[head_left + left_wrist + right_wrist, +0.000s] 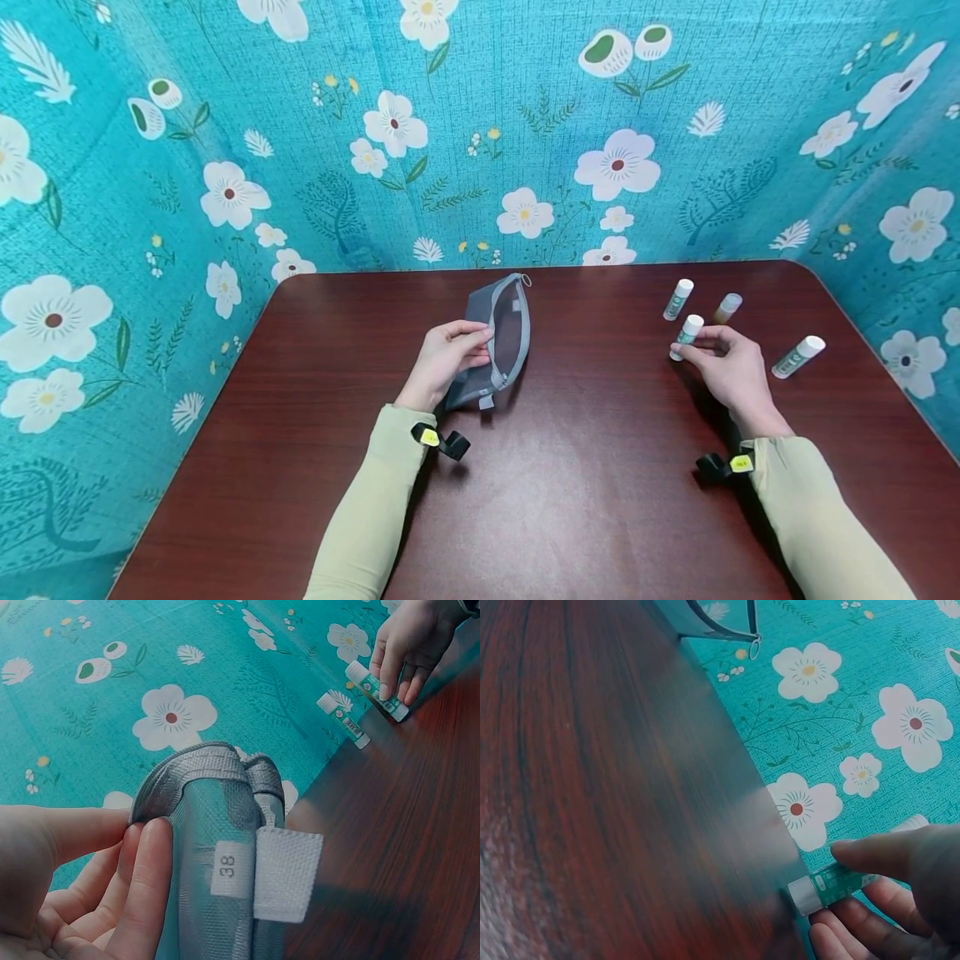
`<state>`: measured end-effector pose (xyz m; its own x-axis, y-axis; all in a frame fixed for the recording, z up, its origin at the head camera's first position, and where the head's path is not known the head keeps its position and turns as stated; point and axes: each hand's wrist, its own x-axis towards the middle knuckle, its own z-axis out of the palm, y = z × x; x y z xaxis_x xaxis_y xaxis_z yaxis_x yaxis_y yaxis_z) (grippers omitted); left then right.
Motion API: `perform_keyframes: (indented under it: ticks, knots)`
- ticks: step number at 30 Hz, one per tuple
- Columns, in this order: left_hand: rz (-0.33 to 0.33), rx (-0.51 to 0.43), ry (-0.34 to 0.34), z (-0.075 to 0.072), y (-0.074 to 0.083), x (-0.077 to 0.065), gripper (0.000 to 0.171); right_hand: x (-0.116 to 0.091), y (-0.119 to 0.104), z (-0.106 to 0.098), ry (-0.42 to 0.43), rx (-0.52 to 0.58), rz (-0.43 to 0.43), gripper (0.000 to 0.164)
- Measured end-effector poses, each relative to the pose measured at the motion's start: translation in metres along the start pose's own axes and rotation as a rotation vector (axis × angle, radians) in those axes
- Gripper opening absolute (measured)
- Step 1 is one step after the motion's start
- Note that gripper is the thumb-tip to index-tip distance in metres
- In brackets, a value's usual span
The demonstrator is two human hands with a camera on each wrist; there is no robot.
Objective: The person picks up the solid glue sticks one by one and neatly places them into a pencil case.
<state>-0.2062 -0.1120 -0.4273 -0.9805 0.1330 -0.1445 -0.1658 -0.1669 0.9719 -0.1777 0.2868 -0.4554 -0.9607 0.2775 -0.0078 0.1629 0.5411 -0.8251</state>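
My left hand pinches the near side of a grey mesh zipper pouch between thumb and fingers. The pouch stands on edge with its zipped mouth spread apart, facing right. In the left wrist view, a white tag marked 38 shows on the mesh. On the right, my right hand holds a glue stick with a green label, upright between thumb and fingers. The right wrist view shows this glue stick with its white end close over the table.
Another glue stick stands behind the right hand, and one with a translucent cap and yellowish lower part is beside it. A further glue stick is right of the hand. Flowered teal cloth hangs behind the dark wooden table.
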Motion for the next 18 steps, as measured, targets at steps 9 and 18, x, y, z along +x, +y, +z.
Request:
perform_keyframes:
  ticks: [9, 18]
  knots:
    - [0.0, 0.009, -0.003, 0.0002, 0.0, -0.0001, 0.021, 0.0005, -0.0022, -0.0005, 0.019, 0.008, -0.004, 0.055]
    - [-0.004, 0.007, -0.006, 0.0004, -0.0005, -0.0001, 0.021, 0.0009, -0.0022, -0.0009, 0.039, 0.028, -0.009, 0.053]
